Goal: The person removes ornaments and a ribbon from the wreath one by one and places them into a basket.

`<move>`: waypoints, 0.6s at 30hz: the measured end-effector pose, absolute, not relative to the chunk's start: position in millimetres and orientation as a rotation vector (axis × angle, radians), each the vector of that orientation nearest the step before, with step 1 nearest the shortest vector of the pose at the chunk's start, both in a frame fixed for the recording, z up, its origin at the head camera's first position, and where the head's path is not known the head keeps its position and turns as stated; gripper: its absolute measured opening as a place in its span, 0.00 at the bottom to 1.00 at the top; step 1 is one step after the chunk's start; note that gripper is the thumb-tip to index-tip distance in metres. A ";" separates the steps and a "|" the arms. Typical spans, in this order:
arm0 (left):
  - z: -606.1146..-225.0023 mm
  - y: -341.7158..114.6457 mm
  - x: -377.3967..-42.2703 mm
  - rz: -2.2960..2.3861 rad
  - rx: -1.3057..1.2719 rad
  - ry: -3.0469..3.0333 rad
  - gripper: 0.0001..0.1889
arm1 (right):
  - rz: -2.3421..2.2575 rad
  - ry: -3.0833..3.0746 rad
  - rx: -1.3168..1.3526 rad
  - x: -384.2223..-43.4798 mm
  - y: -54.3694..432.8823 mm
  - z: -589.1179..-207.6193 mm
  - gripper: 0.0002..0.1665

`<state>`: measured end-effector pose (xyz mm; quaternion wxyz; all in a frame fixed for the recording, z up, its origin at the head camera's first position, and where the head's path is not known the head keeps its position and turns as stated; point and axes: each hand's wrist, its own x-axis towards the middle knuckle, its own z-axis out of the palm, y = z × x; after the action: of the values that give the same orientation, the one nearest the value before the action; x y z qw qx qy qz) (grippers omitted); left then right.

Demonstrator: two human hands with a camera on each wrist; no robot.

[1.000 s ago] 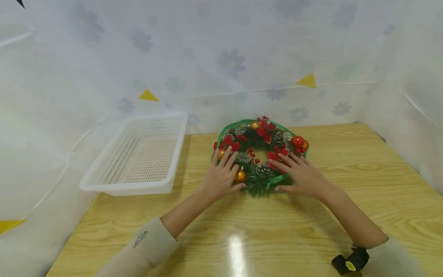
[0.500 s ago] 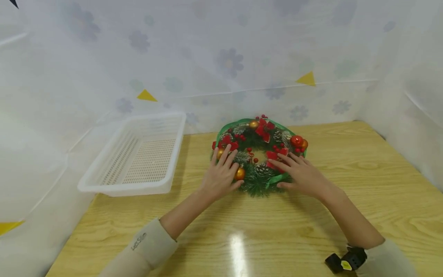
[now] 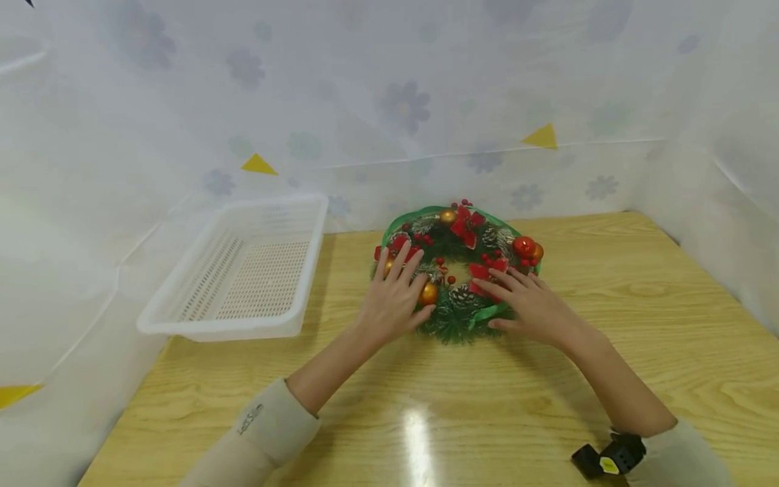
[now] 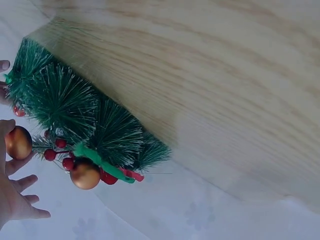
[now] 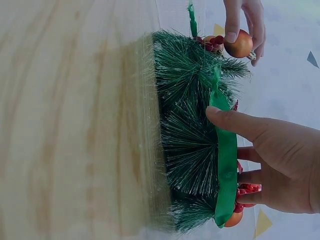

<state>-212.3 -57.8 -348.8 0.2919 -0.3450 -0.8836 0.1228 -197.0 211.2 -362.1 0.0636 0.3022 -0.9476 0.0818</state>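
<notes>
A Christmas wreath [image 3: 452, 326] of green pine sprigs lies on the table, with red flowers, red berries, pine cones and baubles. My left hand [image 3: 389, 304] is over its left side. In the right wrist view that hand's thumb and fingers pinch a gold bauble [image 5: 239, 45] that stands up from the sprigs. My right hand [image 3: 538, 308] rests on the wreath's right side, fingers spread near a red flower [image 3: 489, 274]. Its thumb touches the edge of a green ribbon [image 5: 227, 165]. The left wrist view shows the gold bauble [image 4: 19, 143] beside the left thumb.
To the left of the wreath stands a white plastic basket [image 3: 243, 331] with slotted walls and base. The wooden table [image 3: 377, 412] ends at white flowered sheeting [image 3: 341, 88] behind and at both sides. A black device [image 3: 621, 454] is strapped to the right wrist.
The left hand has shifted slightly away from me, and the gold bauble by its thumb has risen with it and moved a little to the right. The right hand stays in place.
</notes>
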 end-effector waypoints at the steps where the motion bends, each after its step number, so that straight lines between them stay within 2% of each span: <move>1: -347.9 -57.3 -212.3 0.327 -0.917 -2.356 0.25 | 0.245 -2.863 0.914 -197.1 211.3 -361.9 0.43; 18: -329.3 -54.0 -214.0 0.283 -0.868 -2.317 0.25 | 0.242 -2.855 0.918 -197.0 210.8 -361.2 0.43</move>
<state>-214.0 -54.0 -329.3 0.3198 -0.3302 -0.8815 0.1078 -197.0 210.8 -361.2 0.0664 0.3043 -0.9468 0.0804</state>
